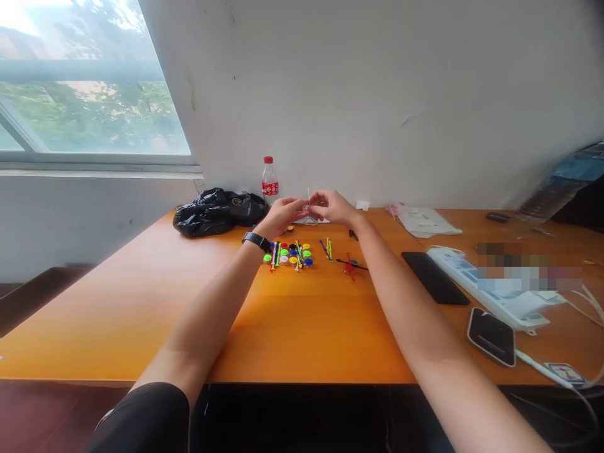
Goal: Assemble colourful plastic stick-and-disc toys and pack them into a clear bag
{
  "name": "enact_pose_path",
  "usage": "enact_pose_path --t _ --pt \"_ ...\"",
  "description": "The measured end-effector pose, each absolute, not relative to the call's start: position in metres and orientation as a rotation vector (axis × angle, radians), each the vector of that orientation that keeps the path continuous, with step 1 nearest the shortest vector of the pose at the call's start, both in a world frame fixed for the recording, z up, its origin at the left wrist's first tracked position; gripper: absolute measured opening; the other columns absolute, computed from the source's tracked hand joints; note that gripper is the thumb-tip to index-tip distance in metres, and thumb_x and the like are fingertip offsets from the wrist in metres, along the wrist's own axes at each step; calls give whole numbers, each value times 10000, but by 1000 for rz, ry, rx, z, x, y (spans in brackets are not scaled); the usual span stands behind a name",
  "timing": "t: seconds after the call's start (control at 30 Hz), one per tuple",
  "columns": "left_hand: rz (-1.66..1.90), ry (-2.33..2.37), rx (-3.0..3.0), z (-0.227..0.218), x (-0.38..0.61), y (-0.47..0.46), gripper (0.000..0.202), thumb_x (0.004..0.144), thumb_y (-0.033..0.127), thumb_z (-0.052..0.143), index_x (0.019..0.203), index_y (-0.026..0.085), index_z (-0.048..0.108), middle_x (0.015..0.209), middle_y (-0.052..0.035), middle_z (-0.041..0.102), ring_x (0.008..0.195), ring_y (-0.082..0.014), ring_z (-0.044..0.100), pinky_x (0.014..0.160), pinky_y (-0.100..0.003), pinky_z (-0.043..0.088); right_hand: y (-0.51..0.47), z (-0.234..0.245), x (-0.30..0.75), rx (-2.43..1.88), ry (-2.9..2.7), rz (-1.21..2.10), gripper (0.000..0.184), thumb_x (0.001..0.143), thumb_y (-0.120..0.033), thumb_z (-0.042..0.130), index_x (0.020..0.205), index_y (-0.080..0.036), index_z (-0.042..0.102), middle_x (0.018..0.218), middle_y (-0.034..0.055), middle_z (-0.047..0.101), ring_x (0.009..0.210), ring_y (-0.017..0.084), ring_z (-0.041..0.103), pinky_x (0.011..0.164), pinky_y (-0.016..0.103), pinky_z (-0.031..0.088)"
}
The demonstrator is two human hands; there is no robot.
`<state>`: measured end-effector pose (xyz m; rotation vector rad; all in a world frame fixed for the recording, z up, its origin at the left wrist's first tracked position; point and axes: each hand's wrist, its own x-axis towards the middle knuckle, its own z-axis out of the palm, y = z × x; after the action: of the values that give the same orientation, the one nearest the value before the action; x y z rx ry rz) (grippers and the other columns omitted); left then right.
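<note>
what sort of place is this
Probably an ordinary indoor room, perhaps a home, dormitory or office; the picture doesn't settle which. A wide brown wooden table is set close to a plain white plastered wall, and a pale-framed glass window looks out on green trees.

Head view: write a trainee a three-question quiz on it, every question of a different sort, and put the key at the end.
1. Multiple choice: what colour is the cap on the bottle beside the black plastic bag? A) green B) red C) blue

2. True or false: the black wristband is worn on the right arm.

3. Fill in the blank: between the left grip and the right grip, a thin pale rod points ____.

Key: 1. B. 2. False; the black wristband is on the left arm. 3. Up.
</note>
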<state>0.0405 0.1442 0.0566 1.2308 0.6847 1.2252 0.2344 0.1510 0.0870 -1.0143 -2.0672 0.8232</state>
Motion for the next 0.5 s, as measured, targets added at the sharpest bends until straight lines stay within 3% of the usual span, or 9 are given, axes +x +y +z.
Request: enact_pose_path --t 0.2,0.5 --pt "1145 672 1345 53 44 145 256 824 294 844 958 91 764 968 -111 778 955 -170 751 1031 -311 560 151 84 237 -1063 -2045 772 143 872 -292 687 860 -203 575 739 23 659 690 159 610 638 251 497" --pt "1131 860 1366 51 49 140 209 799 290 807 771 120 687 753 -37 682 800 -124 690 716 -203 495 158 77 238 -1000 -2084 814 154 821 -251 675 913 -209 558 741 -20 598 652 126 509 566 210 390"
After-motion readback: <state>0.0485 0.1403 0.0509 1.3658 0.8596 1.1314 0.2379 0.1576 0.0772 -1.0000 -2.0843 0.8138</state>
